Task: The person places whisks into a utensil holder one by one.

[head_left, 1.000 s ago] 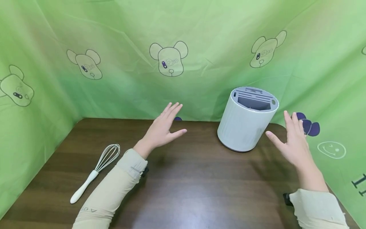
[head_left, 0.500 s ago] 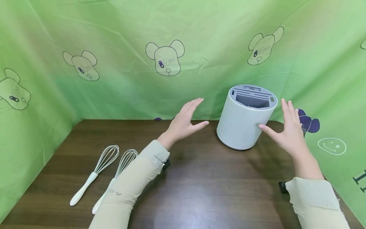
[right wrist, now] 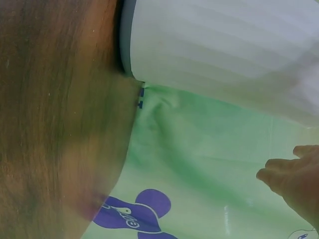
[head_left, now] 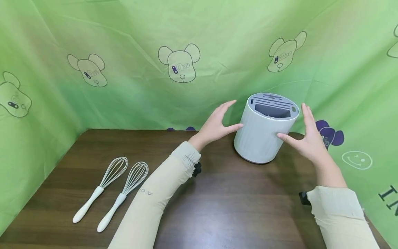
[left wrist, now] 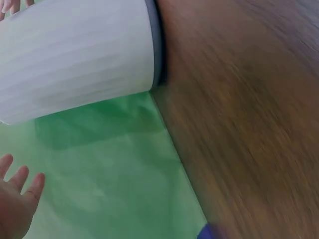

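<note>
A white oval holder [head_left: 264,135] with a grey slotted top stands at the back right of the table. My left hand [head_left: 214,127] is at its left side, fingers extended and thumb spread, the thumb tip overlapping the holder's edge in the head view. On the other side my right hand [head_left: 309,140] is held likewise, its thumb in front of the holder's wall. In the left wrist view a gap shows between my left fingers [left wrist: 34,191] and the holder [left wrist: 79,55]. The right wrist view shows my right fingers [right wrist: 279,174] apart from the holder's side [right wrist: 224,50].
Two white whisks lie side by side at the left of the dark wooden table [head_left: 217,207]: an outer whisk [head_left: 90,204] and an inner whisk [head_left: 113,211]. A green printed cloth [head_left: 130,86] hangs behind the table and along its sides.
My left hand has moved right and a little up to the holder's left side, uncovering the second whisk. My right hand has come slightly left, closer to the holder.
</note>
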`<state>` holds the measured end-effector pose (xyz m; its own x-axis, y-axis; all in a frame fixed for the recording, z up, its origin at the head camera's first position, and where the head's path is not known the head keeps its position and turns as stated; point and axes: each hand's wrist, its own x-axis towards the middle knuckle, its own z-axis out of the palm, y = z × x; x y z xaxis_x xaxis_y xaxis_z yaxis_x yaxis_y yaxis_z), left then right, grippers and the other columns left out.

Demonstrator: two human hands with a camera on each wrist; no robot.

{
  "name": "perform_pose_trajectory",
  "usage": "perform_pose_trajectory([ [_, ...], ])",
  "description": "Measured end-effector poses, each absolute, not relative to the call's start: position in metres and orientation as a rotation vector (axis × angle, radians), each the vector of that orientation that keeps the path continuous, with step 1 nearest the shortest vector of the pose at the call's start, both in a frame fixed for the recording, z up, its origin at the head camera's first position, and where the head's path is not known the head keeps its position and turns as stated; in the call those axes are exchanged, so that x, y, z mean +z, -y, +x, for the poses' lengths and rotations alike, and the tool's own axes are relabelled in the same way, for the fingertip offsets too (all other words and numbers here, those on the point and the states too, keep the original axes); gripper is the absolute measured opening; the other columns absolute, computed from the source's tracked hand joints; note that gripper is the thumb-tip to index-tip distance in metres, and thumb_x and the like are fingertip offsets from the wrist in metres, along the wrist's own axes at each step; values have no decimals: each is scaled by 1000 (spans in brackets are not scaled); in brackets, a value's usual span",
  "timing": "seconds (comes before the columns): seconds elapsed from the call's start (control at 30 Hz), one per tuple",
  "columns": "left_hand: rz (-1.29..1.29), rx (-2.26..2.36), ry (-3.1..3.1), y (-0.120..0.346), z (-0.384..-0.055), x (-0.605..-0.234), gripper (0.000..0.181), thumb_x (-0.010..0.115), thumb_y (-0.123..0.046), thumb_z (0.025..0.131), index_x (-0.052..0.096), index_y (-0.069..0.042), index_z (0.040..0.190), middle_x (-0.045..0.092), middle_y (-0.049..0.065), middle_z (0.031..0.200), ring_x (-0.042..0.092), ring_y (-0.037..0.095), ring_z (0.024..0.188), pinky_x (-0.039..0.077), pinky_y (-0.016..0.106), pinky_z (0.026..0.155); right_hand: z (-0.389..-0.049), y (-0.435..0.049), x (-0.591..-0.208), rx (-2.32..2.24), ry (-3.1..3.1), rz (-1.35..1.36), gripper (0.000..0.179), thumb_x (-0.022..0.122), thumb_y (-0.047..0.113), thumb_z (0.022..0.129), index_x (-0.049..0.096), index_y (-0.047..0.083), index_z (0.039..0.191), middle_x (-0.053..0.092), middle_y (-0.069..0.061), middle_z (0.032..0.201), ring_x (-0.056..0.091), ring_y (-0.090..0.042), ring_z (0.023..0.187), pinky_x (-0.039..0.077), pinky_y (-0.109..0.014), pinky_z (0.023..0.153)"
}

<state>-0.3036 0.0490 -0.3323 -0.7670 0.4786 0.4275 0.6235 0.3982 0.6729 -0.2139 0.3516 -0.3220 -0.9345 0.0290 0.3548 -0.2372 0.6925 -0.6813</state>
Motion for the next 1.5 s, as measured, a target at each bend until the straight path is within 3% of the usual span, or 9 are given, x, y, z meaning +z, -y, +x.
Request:
perform_pose_trajectory([
  [0.27,-916,-1389,2504,-65,-313,-335,90,76,-55,81,29,-34,154,34,-10,158,31,11,147,34,38,118,-221,-352,-326,1251,2547,182,109,76,23,88,-8,41,156,-11,7,167,-7,-36,154,-1,-66,119],
  [0.37,-904,-1434,2494,-70,-316,-336,90,77,-54,81,30,-34,154,34,-10,158,32,11,147,34,38,118,-226,-352,-324,1318,2516,221,107,73,14,89,-6,37,158,-10,8,167,-1,-40,153,22,-43,123],
  [0.47,-905,-1492,2477,-76,-319,-336,89,78,-53,80,30,-36,154,33,-12,158,33,10,147,34,38,118,-228,-351,-321,1424,2468,240,105,70,7,91,-5,35,158,-11,10,167,2,-38,154,27,-40,120],
  [0.5,-906,-1506,2474,-78,-319,-336,89,78,-53,80,31,-37,153,33,-13,158,33,10,146,34,38,118,-228,-351,-319,1465,2446,247,104,69,4,90,-4,33,159,-11,10,167,2,-36,154,25,-39,121],
  [0.6,-910,-1515,2482,-82,-321,-333,89,79,-53,79,30,-41,153,31,-14,158,32,9,147,34,39,118,-230,-348,-315,1579,2387,253,104,68,3,91,-4,32,159,-12,10,167,-1,-35,155,6,-63,119],
  [0.87,-933,-1506,2541,-87,-324,-331,94,81,-52,77,26,-46,153,29,-14,160,28,7,149,32,39,119,-237,-348,-321,1601,2377,269,100,66,3,92,-2,31,160,-10,8,168,-1,-38,154,-4,-70,115],
  [1.0,-975,-1482,2550,-92,-323,-331,94,81,-51,78,25,-44,153,30,-14,160,28,6,148,32,36,119,-239,-349,-328,1622,2312,302,94,66,-3,90,11,30,158,7,2,168,15,-28,153,22,-48,122],
  [1.17,-995,-1487,2529,-94,-322,-331,94,82,-49,78,27,-42,154,31,-15,160,28,5,148,31,34,119,-244,-350,-338,1765,2106,469,88,64,-17,84,24,22,152,36,0,155,43,-13,131,45,-12,86],
  [1.5,-1123,-1684,2388,-100,-325,-346,96,83,-34,81,22,-42,154,29,-15,160,36,4,143,39,32,115,-247,-345,-348,1910,1944,603,90,57,-26,80,21,22,147,58,4,129,61,-5,108,52,-13,83],
])
